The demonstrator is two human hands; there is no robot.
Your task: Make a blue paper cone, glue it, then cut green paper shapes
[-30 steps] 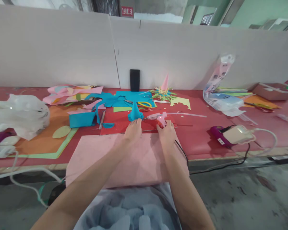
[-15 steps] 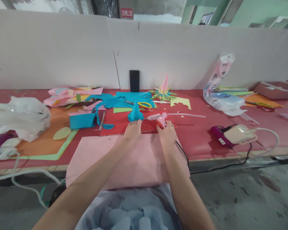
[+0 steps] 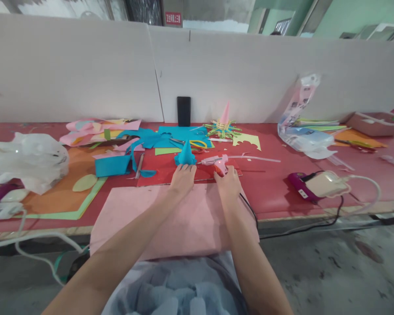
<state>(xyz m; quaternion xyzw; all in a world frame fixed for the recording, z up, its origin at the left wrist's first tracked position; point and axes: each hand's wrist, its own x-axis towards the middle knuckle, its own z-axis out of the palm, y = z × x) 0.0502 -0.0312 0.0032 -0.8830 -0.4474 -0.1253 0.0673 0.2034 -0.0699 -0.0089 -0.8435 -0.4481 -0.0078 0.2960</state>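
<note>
Right hand (image 3: 229,184) gripping glue gun (image 3: 216,161), nozzle aimed left toward cone (image 3: 185,155); left hand (image 3: 182,179) nearer, grip unclear.

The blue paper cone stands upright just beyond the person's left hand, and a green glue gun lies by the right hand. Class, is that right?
Not quite. The head view shows the glue gun is pink, not green. The rest holds: the blue paper cone stands upright just beyond the left hand, and the glue gun lies by the right hand.
</note>
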